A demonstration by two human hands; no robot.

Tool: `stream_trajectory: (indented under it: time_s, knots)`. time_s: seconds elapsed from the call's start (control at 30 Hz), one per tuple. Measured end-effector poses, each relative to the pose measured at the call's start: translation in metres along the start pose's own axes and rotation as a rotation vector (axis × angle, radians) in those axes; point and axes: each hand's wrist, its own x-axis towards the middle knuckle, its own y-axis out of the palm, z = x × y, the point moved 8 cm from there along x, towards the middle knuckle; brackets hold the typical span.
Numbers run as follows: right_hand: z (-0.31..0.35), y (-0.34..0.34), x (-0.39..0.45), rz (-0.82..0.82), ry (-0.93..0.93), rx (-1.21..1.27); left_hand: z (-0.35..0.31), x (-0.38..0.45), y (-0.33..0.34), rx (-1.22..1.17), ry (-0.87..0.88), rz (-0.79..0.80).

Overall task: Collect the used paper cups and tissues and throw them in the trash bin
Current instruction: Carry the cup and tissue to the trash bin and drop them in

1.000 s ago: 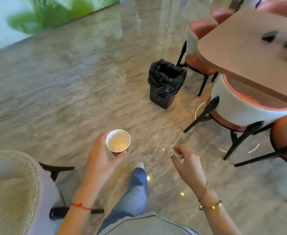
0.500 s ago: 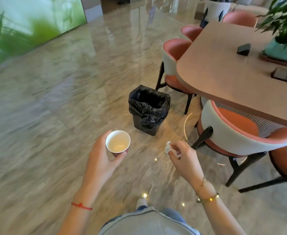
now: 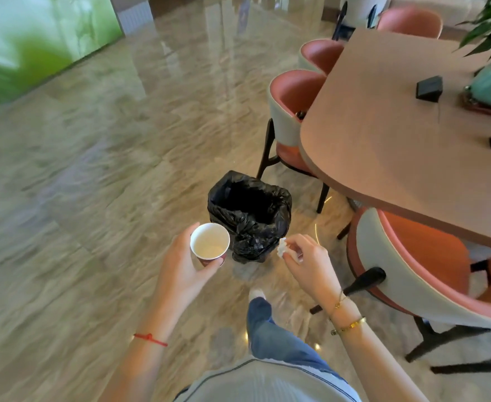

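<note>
Closer now, the bin point(image 3: 249, 216) sits just ahead of both hands, left hand point(image 3: 186, 268) fingers wrapped round the cup point(image 3: 209, 244), right hand point(image 3: 308, 264) pinching a tissue point(image 3: 282, 247); best to reach right over the liner's mouth before releasing either.

Left hand point(image 3: 184, 266) curled, right hand point(image 3: 308, 264) pinching — both outstretched
</note>
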Motion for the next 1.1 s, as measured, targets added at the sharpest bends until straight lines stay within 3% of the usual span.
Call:
stream_trajectory:
  time_s: [0.3, 0.53, 0.93, 1.1]
  knots:
    - [-0.035, 0.017, 0.209, 0.091, 0.077, 0.005, 0.009, 0.199, 0.064, -0.019, -0.042, 0.055]
    - [-0.070, 0.050, 0.320, 0.176, 0.174, -0.023, 0.017, 0.323, 0.124, 0.008, -0.022, 0.192]
    - [-0.114, 0.098, 0.408, 0.194, 0.484, -0.045, 0.070, 0.456, 0.216, 0.037, -0.061, 0.654]
    - [-0.109, 0.102, 0.416, 0.154, 0.552, -0.061, 0.079, 0.488, 0.206, 0.052, -0.001, 0.710]
